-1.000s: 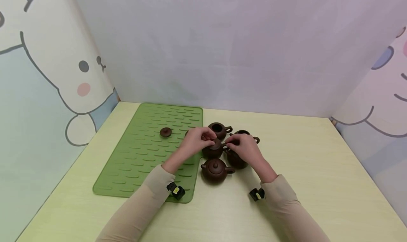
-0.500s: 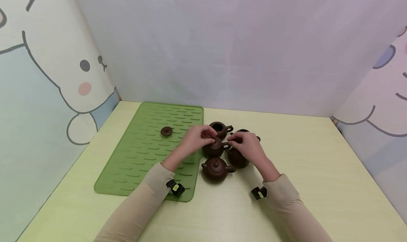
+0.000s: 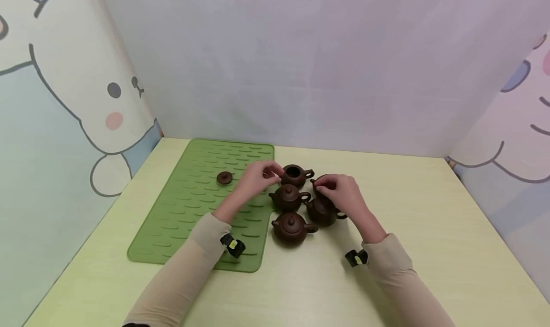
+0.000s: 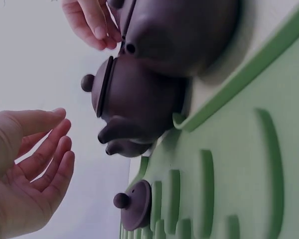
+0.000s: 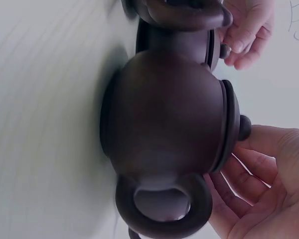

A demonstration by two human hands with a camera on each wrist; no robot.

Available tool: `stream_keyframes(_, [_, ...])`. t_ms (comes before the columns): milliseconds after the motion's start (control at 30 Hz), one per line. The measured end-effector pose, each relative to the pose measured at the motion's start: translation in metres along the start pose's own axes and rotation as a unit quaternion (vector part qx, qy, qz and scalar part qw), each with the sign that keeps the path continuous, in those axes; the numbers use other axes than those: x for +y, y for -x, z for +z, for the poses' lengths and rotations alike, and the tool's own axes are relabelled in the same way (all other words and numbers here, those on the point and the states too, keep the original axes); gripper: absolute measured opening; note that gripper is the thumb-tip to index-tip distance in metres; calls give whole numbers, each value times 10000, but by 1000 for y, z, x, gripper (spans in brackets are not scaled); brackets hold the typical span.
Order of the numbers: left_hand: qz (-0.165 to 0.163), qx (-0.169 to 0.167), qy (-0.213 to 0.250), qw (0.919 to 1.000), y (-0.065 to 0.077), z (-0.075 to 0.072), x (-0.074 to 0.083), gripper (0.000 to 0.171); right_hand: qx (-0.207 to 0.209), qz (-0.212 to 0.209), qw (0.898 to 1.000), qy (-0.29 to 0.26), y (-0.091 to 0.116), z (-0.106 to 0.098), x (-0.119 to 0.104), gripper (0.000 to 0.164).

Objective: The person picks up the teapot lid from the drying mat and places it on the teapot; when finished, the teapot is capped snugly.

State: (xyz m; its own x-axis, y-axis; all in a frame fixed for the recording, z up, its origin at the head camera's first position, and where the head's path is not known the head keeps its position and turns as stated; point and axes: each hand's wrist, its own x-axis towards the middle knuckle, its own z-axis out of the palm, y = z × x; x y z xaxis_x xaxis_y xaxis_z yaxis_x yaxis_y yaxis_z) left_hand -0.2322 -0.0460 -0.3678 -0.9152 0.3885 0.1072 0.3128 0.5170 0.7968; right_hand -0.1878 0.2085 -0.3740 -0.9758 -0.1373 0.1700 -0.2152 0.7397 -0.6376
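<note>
I note a near teapot [image 3: 290, 229], lidded, on the table [image 3: 309, 289]; just beyond, the right teapot [image 3: 321, 212] and middle teapot [image 3: 286, 199], lidded. I have the right hand [image 3: 343, 193] above a mostly hidden teapot [image 3: 320, 193]; cannot tell whether its fingers grip. Left hand [image 3: 259, 178]: thumb-finger gap narrow, holding nothing, near the uncovered far teapot [image 3: 294, 176]. Farther left, a loose lid [image 3: 224, 177] rests on the green mat [image 3: 180, 226].
</note>
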Motion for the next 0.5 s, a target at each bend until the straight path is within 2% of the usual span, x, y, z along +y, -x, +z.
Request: stream_keyframes(500, [-128,393,-89,9991,-3,-8,-20,17,210,237,9995,-38,4,-20,11,16])
